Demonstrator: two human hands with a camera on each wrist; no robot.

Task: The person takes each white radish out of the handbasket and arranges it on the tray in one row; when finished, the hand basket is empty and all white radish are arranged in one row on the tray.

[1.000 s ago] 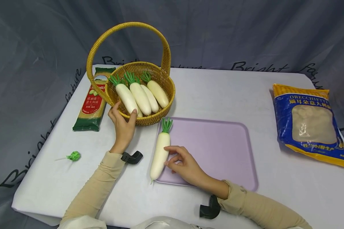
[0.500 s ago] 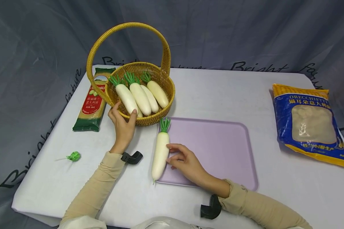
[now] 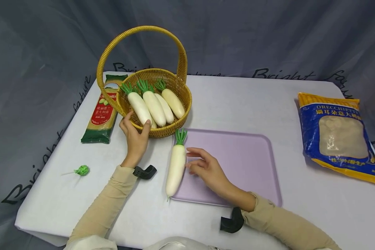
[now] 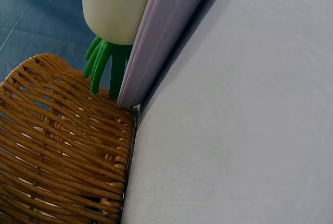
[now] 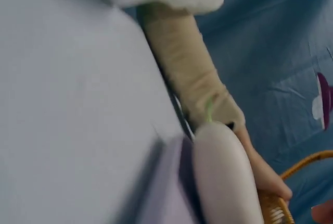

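A yellow wicker basket [image 3: 168,131], partly hiding a green-gold packet [image 3: 101,114], is pinched by the left grip [image 3: 135,139]. A white radish [image 3: 176,170] is laid at left on a lilac tray [image 3: 237,158], beside the loose, empty right grip [image 3: 210,172].

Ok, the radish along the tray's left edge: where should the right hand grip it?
Probably round the middle of the radish, from above and its right. Its long, smooth body runs front to back, with the right hand beside that flank; the green leaves at its far end look thin, close to the basket.
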